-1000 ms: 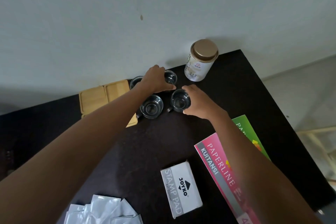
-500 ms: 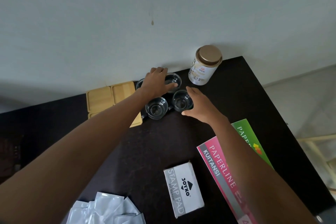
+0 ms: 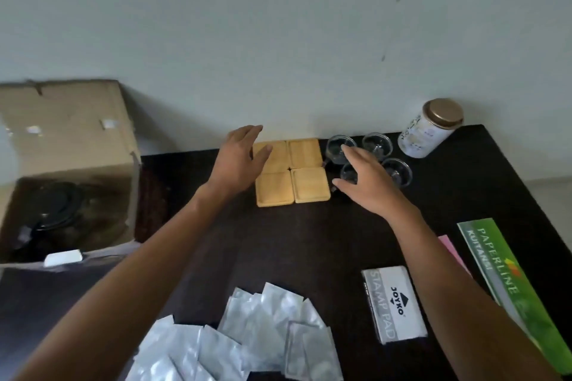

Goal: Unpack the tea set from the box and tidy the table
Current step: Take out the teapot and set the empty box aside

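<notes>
Several small clear glass cups (image 3: 377, 144) stand grouped near the wall on the dark table (image 3: 309, 241). Left of them, several square wooden coasters (image 3: 305, 153) lie in a tight block. My right hand (image 3: 365, 182) hovers open over the nearest cups, hiding part of them, fingers spread. My left hand (image 3: 240, 158) is open above the coasters' left edge, holding nothing. An open cardboard box (image 3: 71, 145) sits at the left with a dark glass teapot (image 3: 52, 213) inside.
A white tin with a gold lid (image 3: 430, 128) stands by the wall at the right. A grey stamp pad box (image 3: 394, 303), green and pink receipt books (image 3: 507, 281) and a pile of silver sachets (image 3: 247, 334) lie at the front.
Both hands have let go of the cups and lifted; the left hand moved left over the coasters. The view has swung left, bringing the box into sight.
</notes>
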